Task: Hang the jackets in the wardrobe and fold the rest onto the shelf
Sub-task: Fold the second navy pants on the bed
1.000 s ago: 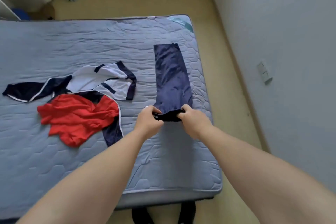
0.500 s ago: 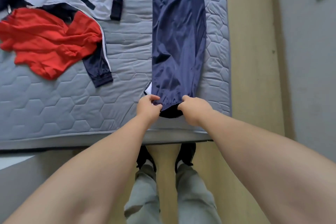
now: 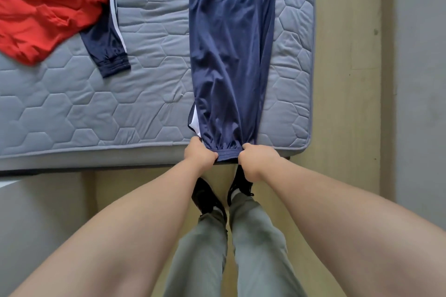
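Navy trousers (image 3: 231, 55) (cuff end) in left hand (image 3: 199, 153), right hand (image 3: 255, 161); mattress (image 3: 144, 103) beneath

View: one camera, head-worn, wide-angle.
Facing: steeply down and slightly forward, over the near edge of the bed (image 3: 144, 157).
Nearness: close; both forearms fill the lower frame.
Centre: left hand (image 3: 199, 153) and right hand (image 3: 255, 160) at the cuff of the navy trousers (image 3: 231, 55).
Margins: shoes (image 3: 207, 198) just below centre, wall (image 3: 420, 79) at right.

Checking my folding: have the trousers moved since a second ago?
Yes, toward the person: the trouser cuff, earlier well in on the mattress, now reaches its near edge, held by the left hand and right hand.
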